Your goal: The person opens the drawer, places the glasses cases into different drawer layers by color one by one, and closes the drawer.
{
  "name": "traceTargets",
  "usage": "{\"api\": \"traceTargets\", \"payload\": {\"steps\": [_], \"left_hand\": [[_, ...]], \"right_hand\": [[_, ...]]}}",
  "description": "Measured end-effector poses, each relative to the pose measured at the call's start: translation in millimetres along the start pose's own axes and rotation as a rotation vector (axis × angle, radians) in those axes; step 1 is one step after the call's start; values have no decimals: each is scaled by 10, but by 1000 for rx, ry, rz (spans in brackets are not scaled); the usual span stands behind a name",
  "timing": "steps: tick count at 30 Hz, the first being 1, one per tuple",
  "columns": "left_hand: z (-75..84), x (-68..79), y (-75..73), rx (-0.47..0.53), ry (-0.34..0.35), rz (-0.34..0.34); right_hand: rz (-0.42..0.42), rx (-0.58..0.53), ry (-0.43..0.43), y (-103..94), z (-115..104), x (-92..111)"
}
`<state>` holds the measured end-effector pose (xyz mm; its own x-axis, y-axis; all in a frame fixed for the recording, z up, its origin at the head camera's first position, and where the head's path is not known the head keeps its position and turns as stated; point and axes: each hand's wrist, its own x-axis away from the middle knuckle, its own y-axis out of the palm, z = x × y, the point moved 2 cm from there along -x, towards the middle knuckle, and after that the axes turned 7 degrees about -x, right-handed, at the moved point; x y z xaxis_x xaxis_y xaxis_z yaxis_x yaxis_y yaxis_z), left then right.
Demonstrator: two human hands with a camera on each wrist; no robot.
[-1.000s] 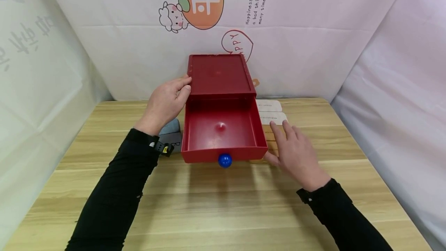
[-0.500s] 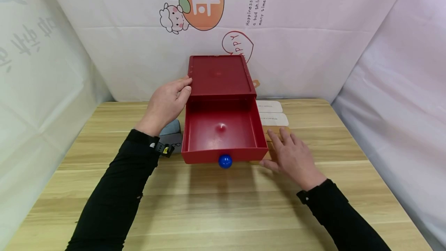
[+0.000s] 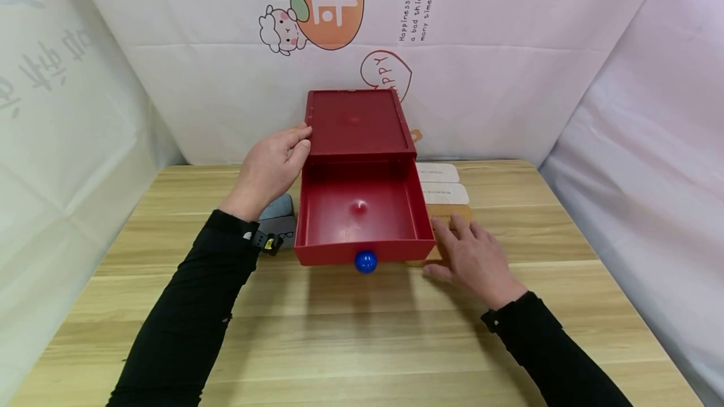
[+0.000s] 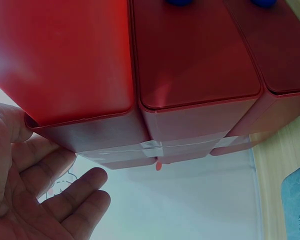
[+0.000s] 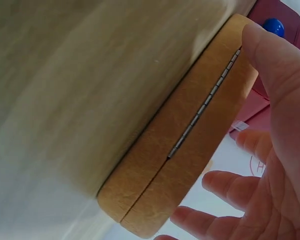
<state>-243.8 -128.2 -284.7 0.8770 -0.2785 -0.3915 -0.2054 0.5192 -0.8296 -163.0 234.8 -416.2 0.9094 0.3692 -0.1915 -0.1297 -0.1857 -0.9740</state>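
Note:
A red drawer cabinet [image 3: 359,123] stands at the back of the table, its top drawer [image 3: 362,206] pulled out with nothing inside and a blue knob [image 3: 365,262] on its front. My left hand [image 3: 273,165] rests against the cabinet's upper left edge; the left wrist view shows its other fingers loose beside the cabinet. To the right of the drawer, my right hand [image 3: 477,259] lies with spread fingers over a tan hinged glasses case [image 5: 185,125]. In the right wrist view the thumb touches one end of it, while the other fingers reach past the far side.
Two white cases [image 3: 444,193] lie behind the tan one, partly hidden by the cabinet. Left of the cabinet are blue-grey cases [image 3: 278,207], partly covered by the left wrist. White printed cloth [image 3: 498,93] encloses the wooden table [image 3: 351,344] at back and sides.
My right hand has moved slightly toward me and left, from the edge of the white cases down onto the tan case. The left hand and the drawer stay in place.

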Motion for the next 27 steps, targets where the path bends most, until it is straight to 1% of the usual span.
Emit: {"api": "traceTargets", "payload": {"steps": [9, 16, 27], "left_hand": [[0, 5, -6, 3, 0, 6], [3, 1, -5, -5, -2, 5], [-3, 10, 4, 9, 12, 9]], "right_hand": [[0, 18, -19, 56, -2, 16], [-22, 34, -8, 85, -9, 37], [26, 43, -39, 91, -22, 96]]}}
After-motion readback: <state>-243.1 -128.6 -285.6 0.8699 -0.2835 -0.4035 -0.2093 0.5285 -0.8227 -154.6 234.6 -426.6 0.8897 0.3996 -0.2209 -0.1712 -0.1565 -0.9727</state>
